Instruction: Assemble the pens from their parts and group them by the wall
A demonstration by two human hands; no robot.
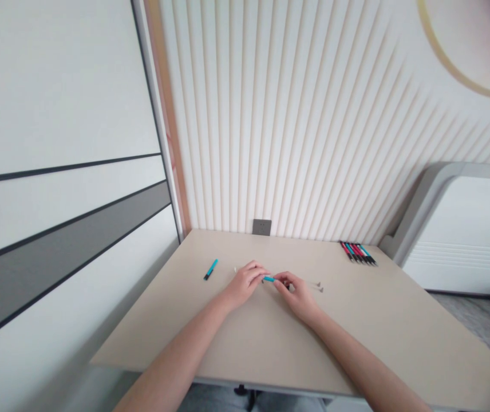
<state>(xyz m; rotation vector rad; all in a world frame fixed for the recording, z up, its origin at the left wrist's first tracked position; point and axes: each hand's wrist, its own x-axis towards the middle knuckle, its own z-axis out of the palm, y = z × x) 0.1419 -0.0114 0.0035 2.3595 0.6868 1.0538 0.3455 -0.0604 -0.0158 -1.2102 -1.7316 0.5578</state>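
A short length of a bright blue pen (pixel 269 279) shows between my two hands, low over the desk. The fingers of my left hand (pixel 247 282) are closed on its left end. My right hand (pixel 297 294) pinches the other end between thumb and fingers, and something dark shows beneath those fingers. Just right of that hand lie two thin pale pieces with grey ends (pixel 321 290), too small to name. A tiny whitish piece (pixel 235 269) is partly hidden behind my left hand. Farther left lies a separate blue and black pen piece (pixel 211 269).
Several red, blue and black pens (pixel 358 253) lie side by side at the back right of the beige desk (pixel 168 326). Behind it rises a ribbed wall with a dark socket (pixel 262 227). A white panel (pixel 64 229) borders the left, and a grey-white headboard (pixel 463 223) the right.
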